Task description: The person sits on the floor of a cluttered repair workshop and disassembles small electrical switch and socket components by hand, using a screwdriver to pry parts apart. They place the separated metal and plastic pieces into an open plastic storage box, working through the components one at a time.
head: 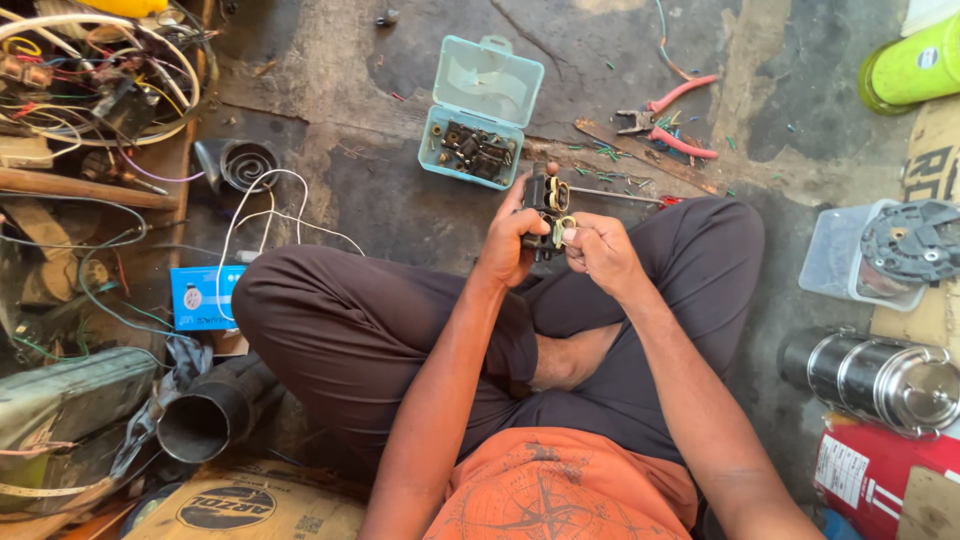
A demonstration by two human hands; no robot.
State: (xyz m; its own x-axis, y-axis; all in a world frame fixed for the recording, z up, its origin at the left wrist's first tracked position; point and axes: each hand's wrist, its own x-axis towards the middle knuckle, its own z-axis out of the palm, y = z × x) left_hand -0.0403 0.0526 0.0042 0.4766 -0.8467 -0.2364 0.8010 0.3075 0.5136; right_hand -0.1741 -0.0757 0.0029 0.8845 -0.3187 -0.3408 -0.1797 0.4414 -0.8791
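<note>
Left hand (507, 243) grips black switch part (547, 205); right hand (597, 247) pinches its front.

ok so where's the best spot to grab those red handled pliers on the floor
Probably by the two red handles, coming from the side away from the person. The pliers lie flat on the floor, handles spread toward the right and bare above, while the metal jaws point left among wire scraps.

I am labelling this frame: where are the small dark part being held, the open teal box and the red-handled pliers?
small dark part (547, 200), head view, on its dark body above the fingers.
open teal box (492, 80), head view, on its raised lid.
red-handled pliers (684, 146), head view, on the lower handle.
</note>
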